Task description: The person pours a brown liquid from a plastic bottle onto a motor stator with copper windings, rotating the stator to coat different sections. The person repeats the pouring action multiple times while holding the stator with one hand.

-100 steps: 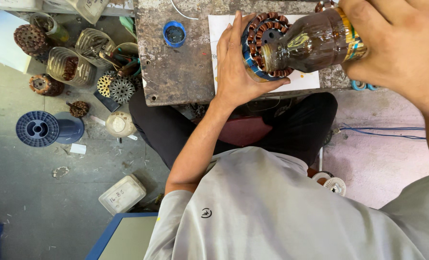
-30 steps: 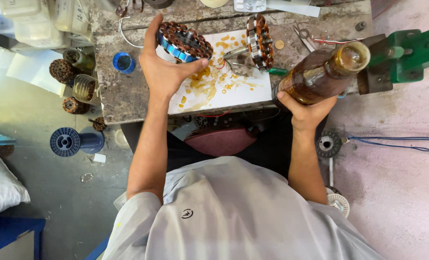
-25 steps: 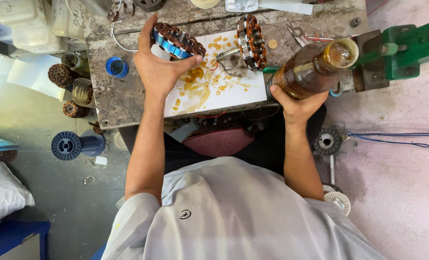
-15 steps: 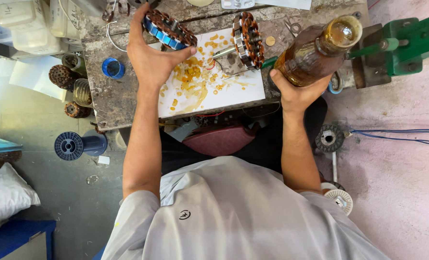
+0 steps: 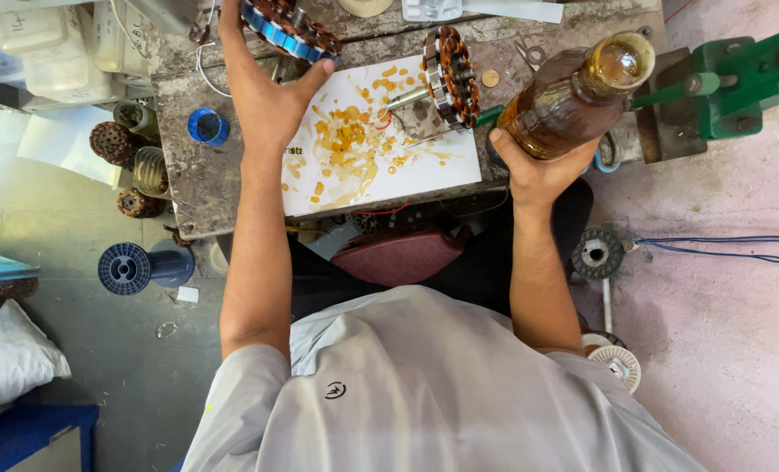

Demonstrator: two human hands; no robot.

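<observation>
While the left hand [image 5: 267, 105] cups the wound stator [image 5: 289, 26] at twelve o'clock, fingers spread on its rigid, weighty rim, right hand [image 5: 538, 170] wraps the slippery amber bottle [image 5: 573, 96] at two.

Work surface [image 5: 188, 175], 2 hands, seen from above.
Left hand [image 5: 263, 96] grips wound stator ring [image 5: 289, 26] at far edge; right hand [image 5: 538, 170] holds amber bottle [image 5: 573, 96]; second stator [image 5: 451, 74] stands on amber-stained white sheet [image 5: 424, 170].

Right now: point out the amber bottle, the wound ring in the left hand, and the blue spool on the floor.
amber bottle [image 5: 564, 100], head view, mid body.
wound ring [image 5: 289, 31], head view, blue-banded rim.
left hand [image 5: 267, 105], head view, back of hand.
blue spool [image 5: 125, 267], head view, flange face.
</observation>
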